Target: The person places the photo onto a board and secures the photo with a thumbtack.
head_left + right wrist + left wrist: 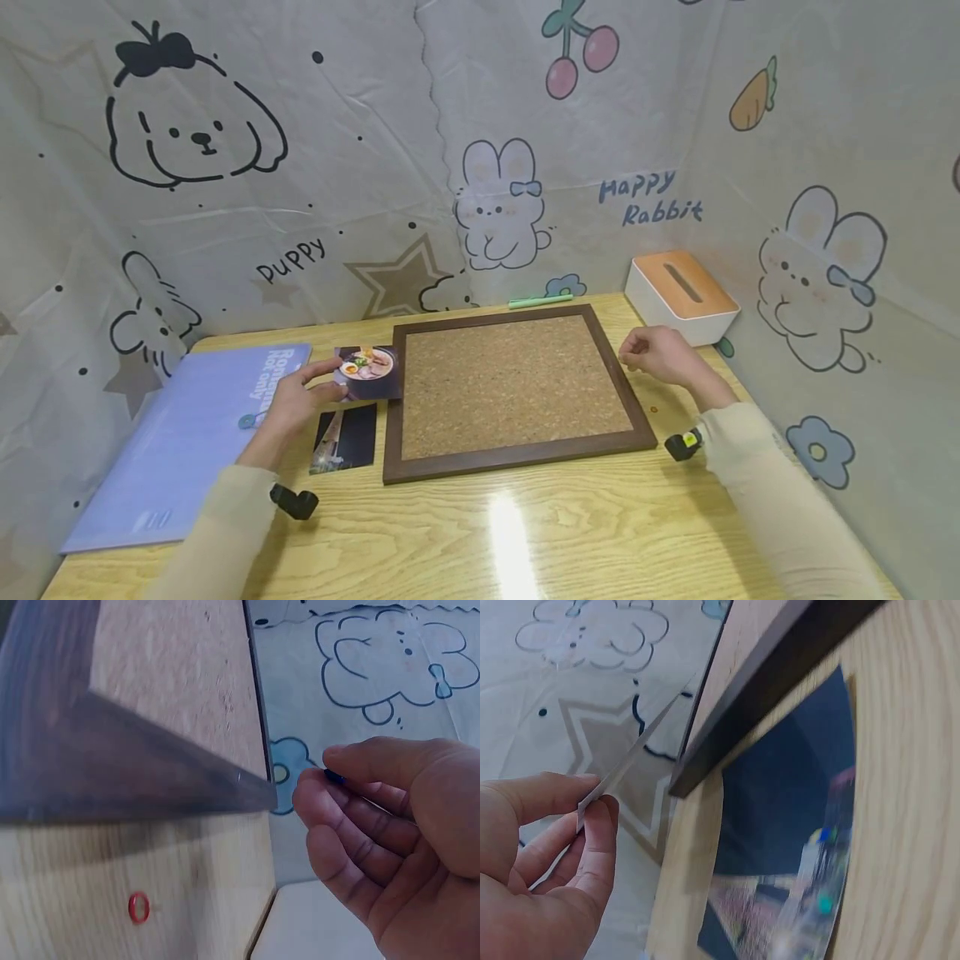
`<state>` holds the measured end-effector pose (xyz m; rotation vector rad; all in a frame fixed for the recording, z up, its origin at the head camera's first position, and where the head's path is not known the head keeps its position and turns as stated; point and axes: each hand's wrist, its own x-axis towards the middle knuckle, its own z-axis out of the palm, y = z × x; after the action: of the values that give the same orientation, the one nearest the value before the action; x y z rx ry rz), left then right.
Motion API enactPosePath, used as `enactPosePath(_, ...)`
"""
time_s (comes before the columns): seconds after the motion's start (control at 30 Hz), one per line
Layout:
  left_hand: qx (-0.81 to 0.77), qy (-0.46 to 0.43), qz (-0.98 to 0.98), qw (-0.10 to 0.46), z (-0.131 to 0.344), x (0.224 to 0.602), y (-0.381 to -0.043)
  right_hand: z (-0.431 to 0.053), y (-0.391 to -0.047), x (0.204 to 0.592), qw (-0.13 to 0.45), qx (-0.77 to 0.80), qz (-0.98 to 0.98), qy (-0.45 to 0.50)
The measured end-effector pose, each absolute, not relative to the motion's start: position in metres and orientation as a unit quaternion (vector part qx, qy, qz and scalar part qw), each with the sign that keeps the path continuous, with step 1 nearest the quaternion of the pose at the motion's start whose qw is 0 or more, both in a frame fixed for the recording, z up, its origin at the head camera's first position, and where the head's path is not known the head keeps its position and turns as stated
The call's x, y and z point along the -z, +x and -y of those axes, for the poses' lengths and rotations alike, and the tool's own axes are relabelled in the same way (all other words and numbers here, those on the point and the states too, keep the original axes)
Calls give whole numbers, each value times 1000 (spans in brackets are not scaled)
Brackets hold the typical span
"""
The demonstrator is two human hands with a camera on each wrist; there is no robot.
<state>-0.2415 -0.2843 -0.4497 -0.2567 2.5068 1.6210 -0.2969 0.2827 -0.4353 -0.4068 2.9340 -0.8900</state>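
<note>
Rectangular dark ramen photo [372, 375], centre-left in head view, edge-pinched by left hand [295, 406]; may bend through one-edge hold. Tiny dark-blue piece [334, 777], pinched in right hand [660, 356]; may drop if loosened.

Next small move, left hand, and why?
Probably ease the dark rectangular ramen-bowl photo rightward over the bare brown cork board: the left hand pinches it, its right edge overlapping the dark-brown wooden frame in the head view, while the right hand pinches a small dark-blue object, possibly a pin.
</note>
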Motion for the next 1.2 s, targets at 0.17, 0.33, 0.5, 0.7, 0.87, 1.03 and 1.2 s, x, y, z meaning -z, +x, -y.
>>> enactPosePath(0.17,-556,-62,-826,75,267,449,-238,-273,-297,433,35,339,-932,-126)
enactPosePath(0.33,-558,-75,-822,87,251,449,-235,-262,-299,430,43,380,-917,-115)
enactPosePath(0.5,-571,-53,-814,88,240,452,-232,-252,-299,429,52,384,-913,-124)
enactPosePath(0.7,-572,-34,-815,92,230,457,-231,-244,-300,430,51,390,-909,-136)
enactPosePath(0.87,-575,-25,-812,97,222,459,-231,-235,-300,431,47,382,-911,-149)
enactPosePath(1.03,-583,-16,-806,106,216,460,-230,-226,-301,431,51,374,-912,-159)
enactPosePath(1.2,-581,-15,-806,113,210,459,-229,-217,-301,430,47,361,-916,-165)
